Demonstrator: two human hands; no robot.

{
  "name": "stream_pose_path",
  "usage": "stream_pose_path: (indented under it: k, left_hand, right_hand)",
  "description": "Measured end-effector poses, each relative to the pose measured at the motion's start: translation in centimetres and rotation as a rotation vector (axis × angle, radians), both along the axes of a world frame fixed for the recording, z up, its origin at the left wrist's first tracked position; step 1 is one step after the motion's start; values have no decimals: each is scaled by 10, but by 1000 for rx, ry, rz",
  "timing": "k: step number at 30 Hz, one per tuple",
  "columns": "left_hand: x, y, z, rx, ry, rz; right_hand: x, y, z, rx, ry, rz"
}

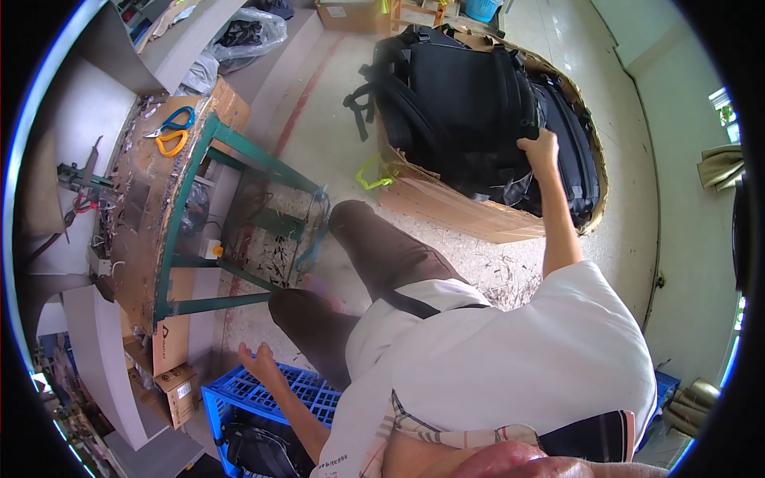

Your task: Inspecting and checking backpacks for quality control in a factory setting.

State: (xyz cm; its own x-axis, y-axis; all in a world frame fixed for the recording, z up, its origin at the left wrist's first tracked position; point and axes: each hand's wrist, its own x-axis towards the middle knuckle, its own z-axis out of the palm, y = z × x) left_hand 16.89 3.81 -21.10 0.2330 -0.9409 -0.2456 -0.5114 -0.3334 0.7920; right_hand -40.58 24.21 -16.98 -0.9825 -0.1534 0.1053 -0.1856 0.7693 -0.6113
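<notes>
A large cardboard box (446,205) holds black backpacks standing packed side by side. My right hand (543,151) reaches out to it, fingers closed on the edge of the nearer black backpack (470,103). Another black backpack (570,151) is wedged just to the right of that hand. Loose black straps hang over the box's left side. My left hand (259,362) is low at the left, empty with its fingers apart. It hovers by a blue plastic crate (311,389), and a dark bag (267,448) shows inside that crate.
At the left stands a wooden-topped workbench (151,215) with a green metal frame. Blue-and-orange-handled snips (171,131) lie on it. Plastic-wrapped goods (247,36) sit on a grey shelf. Small cartons (177,390) are below the bench. A yellow-green strap (370,174) lies beside the box.
</notes>
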Motion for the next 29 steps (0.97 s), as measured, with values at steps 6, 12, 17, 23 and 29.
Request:
stream_pose_path:
  k: [6,12,17,23,29]
  left_hand:
    - [-85,-14,76,-302,298,-475]
    - [-207,-33,229,-1204,249,-1156]
    - [-171,-28,221,-738,-60,-1338]
    - [-83,-42,179,-362,42,-954]
    - [3,-89,216,-298,37,-633]
  right_hand:
    - [74,-13,170,-570,-230,566]
    - [134,-27,267,-237,-360,1575]
    - [189,-117,247,-180,-780,1825]
    - [212,-190,194,-497,-863,1744]
    - [256,-259,120,-364,-743,1535]
